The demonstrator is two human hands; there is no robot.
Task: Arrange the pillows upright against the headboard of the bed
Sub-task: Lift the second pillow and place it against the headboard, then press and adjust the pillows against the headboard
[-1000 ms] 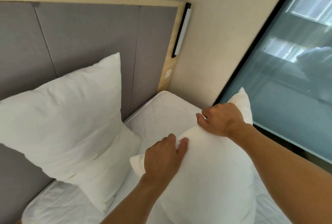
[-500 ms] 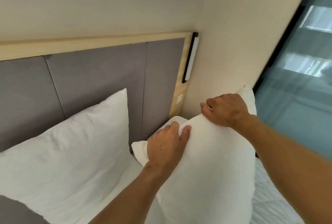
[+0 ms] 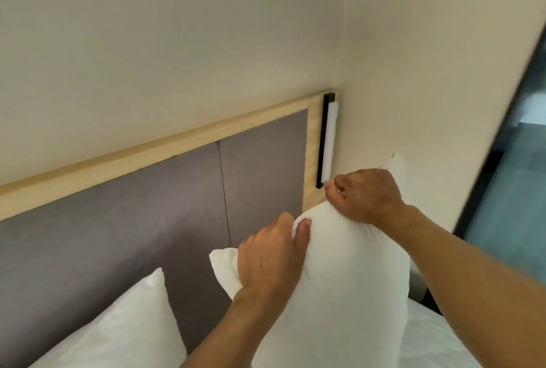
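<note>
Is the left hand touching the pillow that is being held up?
Touching. The head view shows the left hand pinching the top edge of the held pillow, fabric bunched between thumb and fingers.

Black-and-white wall lamp (image 3: 327, 140), cream wall (image 3: 177, 42), glass partition (image 3: 514, 184)
</note>
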